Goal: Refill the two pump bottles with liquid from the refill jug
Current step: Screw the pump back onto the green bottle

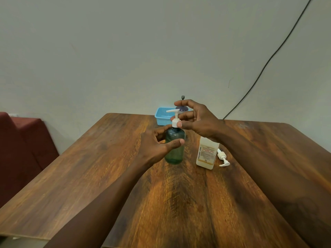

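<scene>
Centre of the tabletop [125,176], the green pump bottle [174,149] stands upright, and both hands are on it. The left hand [157,144] wraps the body, thumb across the front and fingers curled round the back. That looks like a brace, so the bottle won't spin. The right hand [197,120] comes in from 3 o'clock and pinches the white collar of the pump head [175,120] between thumb and fingers, a twisting grip by the look of it. Whether it's screwing on or off, one frame won't say, and the liquid level inside is hard to read through the tinted plastic.

At 4 o'clock, just beside, the white bottle [207,154] stands upright under the right wrist with its neck hidden. Its loose pump [223,157] lies flat on the wood just past it, so this one looks uncapped and ready for pouring.

At 12 o'clock, against the wall, there's a blue basket [162,116] with a purple thing [184,109] in it, black knob on top. It could be the jug, but fingers cover too much to tell. A cable [268,61] runs up the wall at 2 o'clock, and a red seat [23,140] sits out at 9 o'clock. Watch that right forearm: it hangs right over the open white bottle, so a knock there could spill.
</scene>
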`<state>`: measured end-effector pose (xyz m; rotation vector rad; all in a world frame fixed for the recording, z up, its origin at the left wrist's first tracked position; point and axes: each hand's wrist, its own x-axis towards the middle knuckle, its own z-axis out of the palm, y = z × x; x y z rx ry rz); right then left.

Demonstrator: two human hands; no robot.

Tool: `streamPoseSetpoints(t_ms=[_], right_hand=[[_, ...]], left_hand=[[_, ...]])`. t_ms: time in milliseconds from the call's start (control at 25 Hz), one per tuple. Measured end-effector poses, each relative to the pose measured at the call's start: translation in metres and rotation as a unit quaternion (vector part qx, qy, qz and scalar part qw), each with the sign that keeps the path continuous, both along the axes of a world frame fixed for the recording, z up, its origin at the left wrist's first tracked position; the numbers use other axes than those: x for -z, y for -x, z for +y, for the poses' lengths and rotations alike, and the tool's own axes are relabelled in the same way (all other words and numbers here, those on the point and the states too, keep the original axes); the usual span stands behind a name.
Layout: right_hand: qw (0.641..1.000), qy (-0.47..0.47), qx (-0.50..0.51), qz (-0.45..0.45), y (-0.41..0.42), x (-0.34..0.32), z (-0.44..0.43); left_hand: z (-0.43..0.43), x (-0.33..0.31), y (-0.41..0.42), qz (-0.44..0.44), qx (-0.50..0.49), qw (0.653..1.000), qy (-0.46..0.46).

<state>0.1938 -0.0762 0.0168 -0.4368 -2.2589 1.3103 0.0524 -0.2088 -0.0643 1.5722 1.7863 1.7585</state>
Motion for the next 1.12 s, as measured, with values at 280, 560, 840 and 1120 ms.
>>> streamPoseSetpoints(t_ms=[280,560,840,1120], right_hand=[[0.998,0.008,-0.014,0.066,0.0,0.009,-0.005],[0.992,-0.09,0.066,0.063,0.001,0.014,-0.005],[0.982,-0.133,0.132,0.014,0.005,0.016,-0.007],[0.986,-0.08,0.145,-0.003,0.01,0.018,-0.015]], left_hand=[[0.0,-0.004,-0.005,-0.035,0.025,0.999,-0.004],[0.005,-0.002,-0.009,-0.027,-0.003,1.0,-0.013],[0.006,0.0,-0.011,0.018,-0.024,0.999,-0.012],[0.01,-0.008,-0.011,0.039,-0.037,0.998,-0.013]])
